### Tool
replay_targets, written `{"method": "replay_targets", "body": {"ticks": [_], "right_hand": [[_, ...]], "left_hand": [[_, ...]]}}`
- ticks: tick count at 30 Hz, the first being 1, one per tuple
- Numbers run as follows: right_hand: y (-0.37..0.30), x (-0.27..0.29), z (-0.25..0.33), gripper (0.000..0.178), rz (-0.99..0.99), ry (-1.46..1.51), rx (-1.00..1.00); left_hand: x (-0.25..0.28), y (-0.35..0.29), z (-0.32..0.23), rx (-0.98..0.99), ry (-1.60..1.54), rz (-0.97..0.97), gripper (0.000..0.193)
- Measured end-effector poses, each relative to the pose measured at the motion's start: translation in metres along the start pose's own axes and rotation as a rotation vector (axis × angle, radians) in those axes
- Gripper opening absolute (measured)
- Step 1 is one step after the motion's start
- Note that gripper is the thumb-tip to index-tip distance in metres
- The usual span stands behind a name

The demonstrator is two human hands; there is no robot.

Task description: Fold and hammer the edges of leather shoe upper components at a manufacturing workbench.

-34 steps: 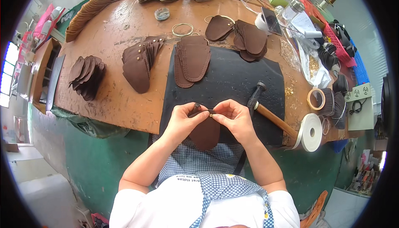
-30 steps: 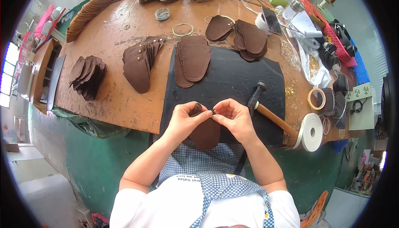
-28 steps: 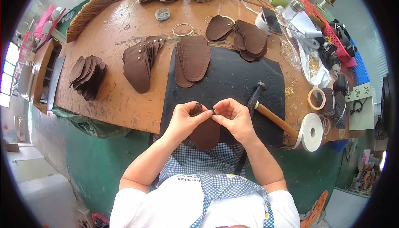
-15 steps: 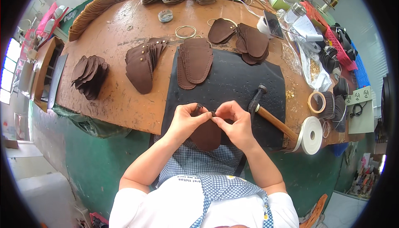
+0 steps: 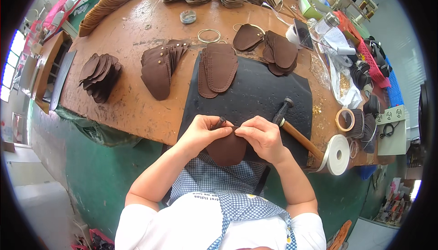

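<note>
A rounded brown leather piece (image 5: 227,150) hangs at the near edge of the black mat (image 5: 260,83), in front of my checked apron. My left hand (image 5: 200,132) pinches its upper edge from the left. A short dark rod-like tool (image 5: 221,121) sticks up between the fingers of that hand. My right hand (image 5: 262,136) grips the same upper edge between thumb and fingers. Whatever small part may lie between the fingertips is too small to make out. Just right of my right hand rests a hammer (image 5: 302,139) with a wooden handle.
Stitched leather pieces (image 5: 220,72) lie on the mat's far part. Leather stacks with studs (image 5: 157,74) and without (image 5: 100,76) stand to the left. At right are a white tape roll (image 5: 338,155), a tan tape roll (image 5: 345,120), a phone (image 5: 303,34) and a pink basket (image 5: 373,63).
The fingers of my right hand have drawn closer together on the leather's edge and shifted slightly right. The leather piece now faces more toward me. The whole view has shifted slightly.
</note>
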State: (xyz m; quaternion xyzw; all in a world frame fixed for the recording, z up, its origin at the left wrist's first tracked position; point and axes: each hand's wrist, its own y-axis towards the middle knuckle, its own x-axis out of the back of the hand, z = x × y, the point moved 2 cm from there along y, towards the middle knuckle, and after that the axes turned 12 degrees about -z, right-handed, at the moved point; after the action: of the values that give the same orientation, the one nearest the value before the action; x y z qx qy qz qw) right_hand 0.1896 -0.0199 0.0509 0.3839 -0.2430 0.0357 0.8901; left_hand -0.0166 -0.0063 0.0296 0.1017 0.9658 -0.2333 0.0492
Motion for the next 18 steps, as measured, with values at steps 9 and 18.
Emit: {"method": "replay_targets", "body": {"ticks": [9, 18], "right_hand": [[0.009, 0.007, -0.010, 0.014, 0.207, 0.198, -0.013], [0.009, 0.008, -0.015, 0.017, 0.331, 0.226, 0.029]], "left_hand": [[-0.001, 0.001, 0.006, 0.070, -0.079, 0.100, 0.019], [0.000, 0.005, 0.012, 0.101, -0.095, 0.129, 0.018]]}}
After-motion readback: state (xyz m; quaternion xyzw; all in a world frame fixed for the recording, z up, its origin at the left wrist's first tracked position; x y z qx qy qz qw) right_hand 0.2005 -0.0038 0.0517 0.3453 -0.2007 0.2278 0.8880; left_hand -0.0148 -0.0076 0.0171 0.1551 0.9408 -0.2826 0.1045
